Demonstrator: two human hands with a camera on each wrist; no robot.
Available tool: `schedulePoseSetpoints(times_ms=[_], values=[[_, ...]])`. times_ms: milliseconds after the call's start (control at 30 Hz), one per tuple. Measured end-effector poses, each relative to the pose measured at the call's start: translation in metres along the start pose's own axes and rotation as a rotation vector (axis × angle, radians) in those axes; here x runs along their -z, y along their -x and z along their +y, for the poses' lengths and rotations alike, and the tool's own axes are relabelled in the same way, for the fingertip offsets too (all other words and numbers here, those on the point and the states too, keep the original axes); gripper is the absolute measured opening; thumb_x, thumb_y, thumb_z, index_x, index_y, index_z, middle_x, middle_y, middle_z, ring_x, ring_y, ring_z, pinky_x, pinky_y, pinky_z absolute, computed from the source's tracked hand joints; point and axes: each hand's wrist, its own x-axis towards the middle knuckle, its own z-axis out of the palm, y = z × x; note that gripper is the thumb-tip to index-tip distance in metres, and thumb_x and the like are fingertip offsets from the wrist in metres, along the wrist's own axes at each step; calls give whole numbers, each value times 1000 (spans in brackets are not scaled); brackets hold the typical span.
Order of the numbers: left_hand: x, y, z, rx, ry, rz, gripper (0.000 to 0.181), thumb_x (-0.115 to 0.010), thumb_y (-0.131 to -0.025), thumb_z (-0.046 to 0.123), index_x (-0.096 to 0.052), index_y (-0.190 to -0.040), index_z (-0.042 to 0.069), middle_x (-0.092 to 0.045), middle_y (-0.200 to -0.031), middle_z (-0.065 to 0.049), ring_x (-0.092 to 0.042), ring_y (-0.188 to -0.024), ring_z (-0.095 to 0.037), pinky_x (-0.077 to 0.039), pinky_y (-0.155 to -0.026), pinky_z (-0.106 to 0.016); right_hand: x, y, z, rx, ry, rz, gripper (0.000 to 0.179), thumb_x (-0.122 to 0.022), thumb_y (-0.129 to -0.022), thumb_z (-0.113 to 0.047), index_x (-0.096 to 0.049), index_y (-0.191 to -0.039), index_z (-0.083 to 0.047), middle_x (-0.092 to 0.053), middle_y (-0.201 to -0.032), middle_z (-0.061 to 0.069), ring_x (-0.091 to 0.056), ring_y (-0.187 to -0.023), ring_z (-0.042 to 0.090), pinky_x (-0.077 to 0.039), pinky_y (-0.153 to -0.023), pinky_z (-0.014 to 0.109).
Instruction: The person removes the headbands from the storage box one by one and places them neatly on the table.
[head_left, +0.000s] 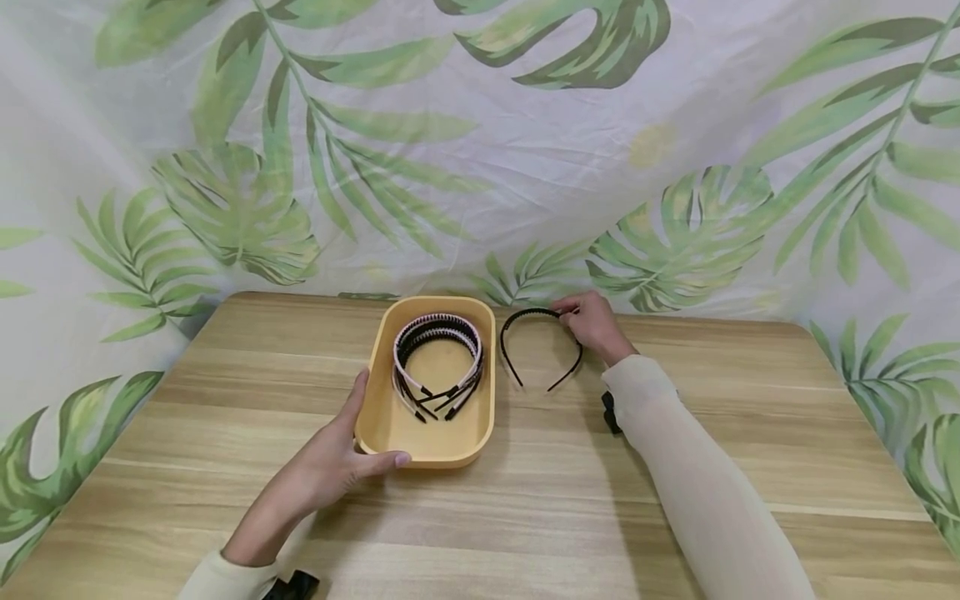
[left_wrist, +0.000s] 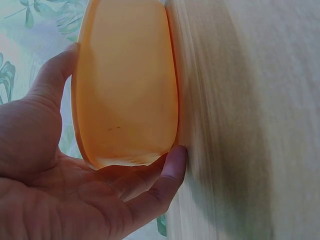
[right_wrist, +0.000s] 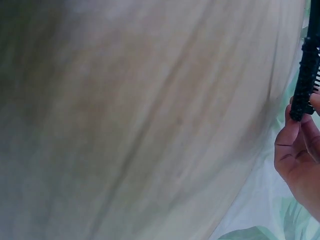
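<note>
While our left grip [head_left: 333, 468] holds the near-left corner of the yellow bin [head_left: 408, 437], thumb along the near side, our right grip [head_left: 592, 325] pinches the toothed black headband [head_left: 536, 311] high on the right of its arch. This headband is just right of the bin, open end toward us; we cannot tell whether its tips touch the tabletop [head_left: 525, 517]. Inside the bin lie several black and pale pink headbands [head_left: 438, 323]. We judge the step in hand to be handling one band singly; the next move seems to call for a firm pinch and a steadied bin.
</note>
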Motion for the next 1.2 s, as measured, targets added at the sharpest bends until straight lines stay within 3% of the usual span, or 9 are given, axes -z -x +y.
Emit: schedulePoseSetpoints(times_ms=[233, 467, 567, 667, 733, 867, 1200], values=[[0, 0, 1, -2, 1, 6, 136, -86, -86, 44, 20, -166, 17, -12, -172, -31, -32, -152, -48, -26, -122, -64, -3, -3, 1, 6, 32, 3, 34, -51, -106, 0, -73, -131, -2, -67, -140, 22, -63, -106, 31, -46, -83, 33], [0, -1, 0, -9, 2, 16, 134, -86, -86, 45, 19, -167, 19, -14, -172, -30, -32, -152, -48, -25, -123, -64, -2, -4, 1, -2, 44, 15, 32, -52, -105, 1, -74, -129, -2, -66, -140, 23, -51, -78, 20, -41, -70, 28], [1, -1, 1, -5, 11, 11, 135, -86, -87, 43, 20, -166, 18, -12, -172, -30, -31, -153, -47, -24, -123, -64, -2, -5, 1, -1, 43, 14, 33, -51, -105, 1, -74, -128, -1, -66, -140, 23, -49, -75, 19, -40, -69, 27], [1, 0, 1, -3, 13, 3, 135, -86, -87, 42, 20, -166, 17, -12, -172, -30, -31, -153, -48, -24, -123, -64, -3, -7, 0, 1, 44, 9, 34, -50, -104, 2, -74, -129, -1, -66, -140, 23, -56, -83, 24, -43, -73, 29], [0, 0, 1, -2, 13, -2, 135, -86, -87, 42, 21, -166, 16, -12, -172, -31, -32, -152, -48, -25, -123, -65, -4, -7, -1, 2, 49, 2, 36, -49, -104, 3, -74, -129, -1, -67, -139, 23, -62, -98, 28, -45, -79, 31], [0, 0, 1, -5, 0, -1, 135, -86, -87, 41, 21, -166, 16, -13, -171, -31, -33, -152, -49, -26, -122, -65, -5, -8, -2, -8, 49, -11, 37, -48, -104, 3, -73, -131, -2, -66, -140, 23, -63, -115, 32, -46, -87, 34], [0, 1, 1, -2, 3, 1, 135, -86, -87, 43, 21, -166, 16, -16, -171, -32, -35, -150, -48, -29, -121, -65, -6, -10, -3, -3, 76, -18, 41, -43, -104, 4, -72, -132, -2, -68, -137, 23, -63, -120, 33, -45, -85, 34]])
